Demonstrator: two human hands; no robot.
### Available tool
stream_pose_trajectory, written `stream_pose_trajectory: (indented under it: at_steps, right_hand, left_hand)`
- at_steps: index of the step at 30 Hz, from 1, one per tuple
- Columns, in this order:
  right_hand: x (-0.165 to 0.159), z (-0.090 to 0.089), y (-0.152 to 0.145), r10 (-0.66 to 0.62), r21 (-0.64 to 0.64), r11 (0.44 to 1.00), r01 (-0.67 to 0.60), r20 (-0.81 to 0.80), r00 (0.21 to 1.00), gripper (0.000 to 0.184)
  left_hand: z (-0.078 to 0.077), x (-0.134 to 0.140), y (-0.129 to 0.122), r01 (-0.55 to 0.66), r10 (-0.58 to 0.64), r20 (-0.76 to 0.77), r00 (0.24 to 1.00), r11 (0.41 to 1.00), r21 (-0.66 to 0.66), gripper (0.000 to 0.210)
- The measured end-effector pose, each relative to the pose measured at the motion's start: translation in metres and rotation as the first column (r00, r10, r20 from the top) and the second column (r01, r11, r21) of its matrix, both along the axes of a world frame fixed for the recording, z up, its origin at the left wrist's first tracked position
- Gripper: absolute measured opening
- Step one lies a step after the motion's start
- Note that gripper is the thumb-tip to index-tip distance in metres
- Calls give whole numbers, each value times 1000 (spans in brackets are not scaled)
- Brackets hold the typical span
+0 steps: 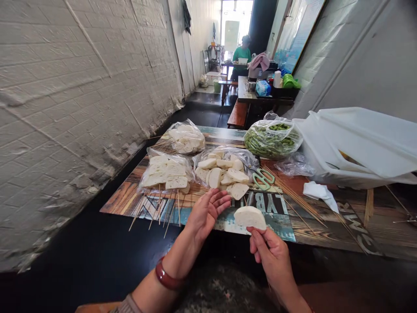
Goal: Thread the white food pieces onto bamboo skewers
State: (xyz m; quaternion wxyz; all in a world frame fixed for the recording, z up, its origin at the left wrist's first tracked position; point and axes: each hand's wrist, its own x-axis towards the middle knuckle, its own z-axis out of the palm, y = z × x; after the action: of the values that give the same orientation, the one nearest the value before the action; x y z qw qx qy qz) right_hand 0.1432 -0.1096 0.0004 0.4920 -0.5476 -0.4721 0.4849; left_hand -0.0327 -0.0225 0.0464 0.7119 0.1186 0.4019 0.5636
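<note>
My right hand (269, 252) pinches the lower edge of a white half-round food slice (250, 218) with thumb and fingers. A thin stick tip shows just above the slice, so it seems to be on a skewer. My left hand (208, 211), palm turned up and fingers stretched out, holds nothing. Just beyond it lies an open plastic bag of loose white slices (215, 177). Skewered slices (167, 171) are stacked on plastic at the left, their sticks pointing toward me. Behind them sits another bag of white slices (186, 138).
Green-handled scissors (263, 179) lie by a bundle of bamboo skewers (298, 200). Further right are a crumpled tissue (321, 194) and white plastic trays (358, 143). A bag of green vegetables (273, 138) stands at the back. A person in green (241, 54) sits far off.
</note>
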Motion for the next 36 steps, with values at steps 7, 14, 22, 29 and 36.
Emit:
stream_pose_trajectory:
  at_steps: [7, 14, 22, 29, 36]
  right_hand:
    - [3, 2, 4, 29, -17, 999, -30, -67, 997, 40]
    - [8, -2, 5, 36, -34, 999, -38, -76, 996, 39]
    - [8, -3, 4, 66, -35, 997, -67, -25, 998, 42]
    - [7, -1, 6, 68, -17, 998, -68, -7, 998, 45]
    - [5, 13, 6, 106, -54, 993, -109, -49, 993, 41]
  left_hand:
    - [-5, 6, 9, -99, 100, 22, 995, 994, -44, 16]
    - [-12, 1, 20, -146, 146, -4, 989, 989, -36, 17]
    - [-10, 2, 35, -223, 223, -7, 975, 973, -59, 16]
    - [-15, 2, 30, -125, 125, -48, 991, 992, 10, 13]
    - [1, -7, 7, -11, 30, -70, 997, 965, 262, 27]
